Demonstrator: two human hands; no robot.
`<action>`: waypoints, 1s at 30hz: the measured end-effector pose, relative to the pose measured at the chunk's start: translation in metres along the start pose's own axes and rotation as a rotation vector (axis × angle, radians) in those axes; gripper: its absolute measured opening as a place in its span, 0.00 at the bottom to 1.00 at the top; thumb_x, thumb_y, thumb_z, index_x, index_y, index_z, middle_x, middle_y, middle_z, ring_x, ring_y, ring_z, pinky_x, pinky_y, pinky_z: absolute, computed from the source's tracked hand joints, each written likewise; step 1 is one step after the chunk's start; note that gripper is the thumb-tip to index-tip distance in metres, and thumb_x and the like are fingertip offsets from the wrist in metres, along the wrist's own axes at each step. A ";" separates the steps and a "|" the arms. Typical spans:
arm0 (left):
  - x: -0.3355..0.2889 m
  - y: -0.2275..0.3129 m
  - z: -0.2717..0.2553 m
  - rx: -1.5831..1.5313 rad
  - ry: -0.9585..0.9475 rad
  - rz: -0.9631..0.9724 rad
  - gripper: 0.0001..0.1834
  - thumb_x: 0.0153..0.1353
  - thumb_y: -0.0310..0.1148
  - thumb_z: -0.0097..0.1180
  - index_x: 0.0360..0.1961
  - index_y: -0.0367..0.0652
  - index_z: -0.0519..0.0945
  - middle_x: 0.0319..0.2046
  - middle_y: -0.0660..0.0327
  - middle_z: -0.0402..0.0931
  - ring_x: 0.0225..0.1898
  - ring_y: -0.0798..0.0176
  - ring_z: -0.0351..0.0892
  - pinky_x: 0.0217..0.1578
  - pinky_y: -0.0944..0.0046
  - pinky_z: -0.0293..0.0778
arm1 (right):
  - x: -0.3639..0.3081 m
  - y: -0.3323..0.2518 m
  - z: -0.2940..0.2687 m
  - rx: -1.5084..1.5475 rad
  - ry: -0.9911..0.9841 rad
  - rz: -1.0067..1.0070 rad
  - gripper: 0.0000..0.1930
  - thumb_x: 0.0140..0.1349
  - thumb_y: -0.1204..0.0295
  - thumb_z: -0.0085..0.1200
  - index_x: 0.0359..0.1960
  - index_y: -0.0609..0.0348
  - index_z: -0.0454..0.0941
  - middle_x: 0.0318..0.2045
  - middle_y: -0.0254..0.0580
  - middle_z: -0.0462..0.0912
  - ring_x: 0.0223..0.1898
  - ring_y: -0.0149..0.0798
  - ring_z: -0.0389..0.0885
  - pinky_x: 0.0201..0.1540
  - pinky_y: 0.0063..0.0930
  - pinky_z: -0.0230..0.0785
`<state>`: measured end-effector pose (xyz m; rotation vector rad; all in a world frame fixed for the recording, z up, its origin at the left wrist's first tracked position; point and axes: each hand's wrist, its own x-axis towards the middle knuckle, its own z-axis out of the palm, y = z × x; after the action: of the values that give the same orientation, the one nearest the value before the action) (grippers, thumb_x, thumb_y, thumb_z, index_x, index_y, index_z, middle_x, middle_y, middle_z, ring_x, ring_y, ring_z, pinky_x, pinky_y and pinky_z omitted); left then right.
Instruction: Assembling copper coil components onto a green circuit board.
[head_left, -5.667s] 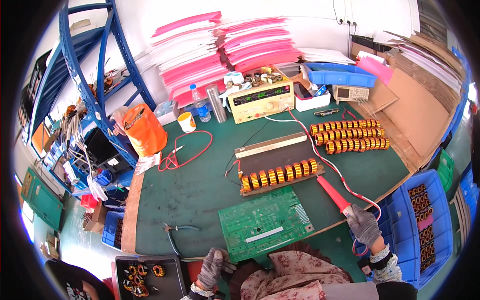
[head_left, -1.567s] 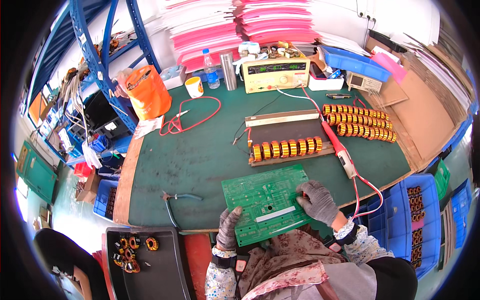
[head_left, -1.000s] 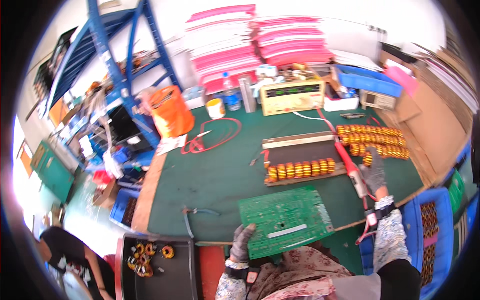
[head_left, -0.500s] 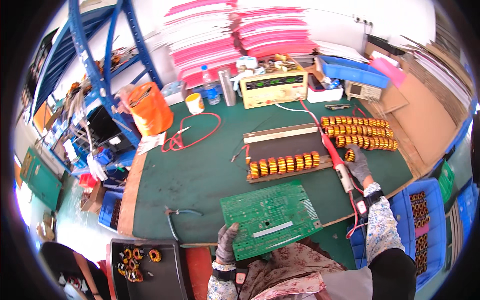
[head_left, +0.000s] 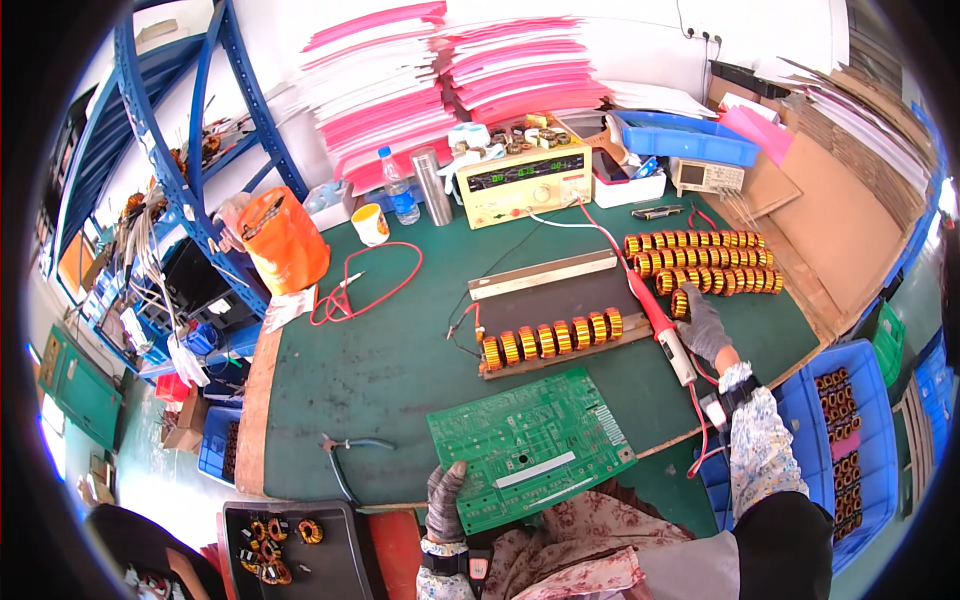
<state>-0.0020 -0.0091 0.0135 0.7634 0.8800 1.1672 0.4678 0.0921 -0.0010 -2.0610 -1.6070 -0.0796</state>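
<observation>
My left hand (head_left: 443, 492), in a grey glove, grips the near left corner of a green circuit board (head_left: 530, 446) lying at the table's front edge. My right hand (head_left: 702, 323), also gloved, reaches to the right and closes on a yellow coil (head_left: 681, 303) at the near end of three rows of yellow coils (head_left: 700, 260). A red and white test probe (head_left: 661, 325) lies just left of that hand, its red lead trailing past my wrist. A dark fixture tray (head_left: 552, 303) behind the board holds a row of several yellow coils (head_left: 550, 340).
A beige test instrument (head_left: 522, 182) stands at the back with a bottle (head_left: 398, 187), a steel flask and a cup (head_left: 370, 224). An orange bag (head_left: 283, 240) and red cable (head_left: 362, 284) lie left. Blue bins (head_left: 842, 440) sit right, a black tray of coils (head_left: 290, 538) lower left.
My right hand left the circuit board, swung right past the probe and reached the loose coils. The left hand stayed on the board's corner.
</observation>
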 end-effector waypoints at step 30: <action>-0.001 -0.003 0.000 -0.076 -0.014 0.023 0.23 0.57 0.42 0.58 0.49 0.37 0.74 0.40 0.59 0.77 0.38 0.66 0.77 0.39 0.66 0.74 | -0.129 -0.154 -0.007 0.948 -0.368 0.078 0.07 0.54 0.72 0.55 0.34 0.58 0.74 0.28 0.40 0.77 0.28 0.33 0.76 0.34 0.26 0.71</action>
<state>-0.0014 -0.0111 0.0112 0.7206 0.8126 1.2072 0.2903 -0.0012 0.0147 -1.4062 -1.3448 0.9492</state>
